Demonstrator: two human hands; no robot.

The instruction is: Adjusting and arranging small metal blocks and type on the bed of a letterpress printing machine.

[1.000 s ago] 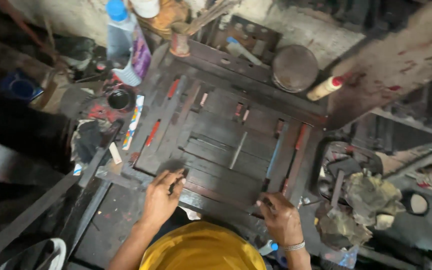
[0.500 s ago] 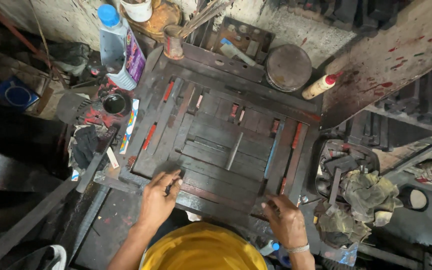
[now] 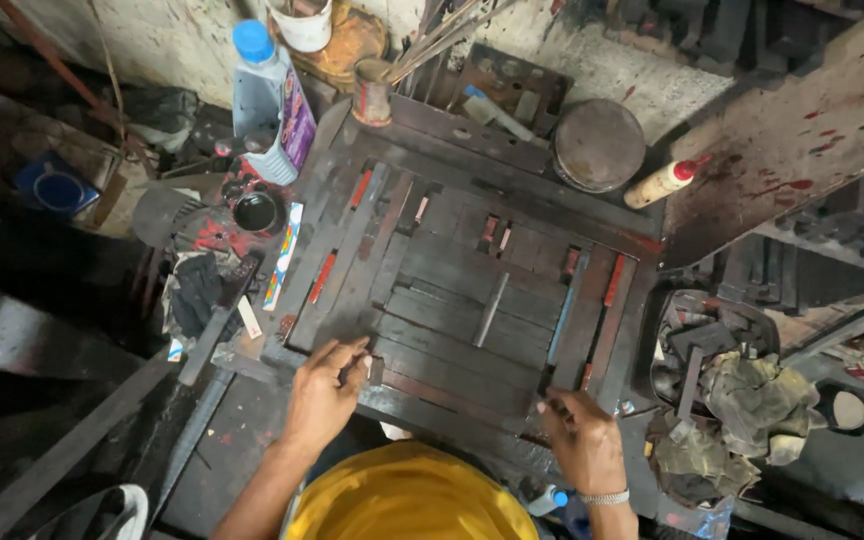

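A dark metal frame [image 3: 472,300] packed with long blocks and strips is seen lying flat on the grimy desk [image 3: 252,450]. The left hand [image 3: 324,390] is rested on the frame's near left corner, fingers curled and pressed on a small block, while the right hand [image 3: 580,440] is laid at the near right edge, fingers bent against the strips. A blue-capped bottle [image 3: 267,100] is stood beyond the frame

Frame of bars [image 3: 472,300] central on bench – bottle [image 3: 270,105] behind its left corner, round tin [image 3: 599,143] behind right, rags [image 3: 742,410] to the right
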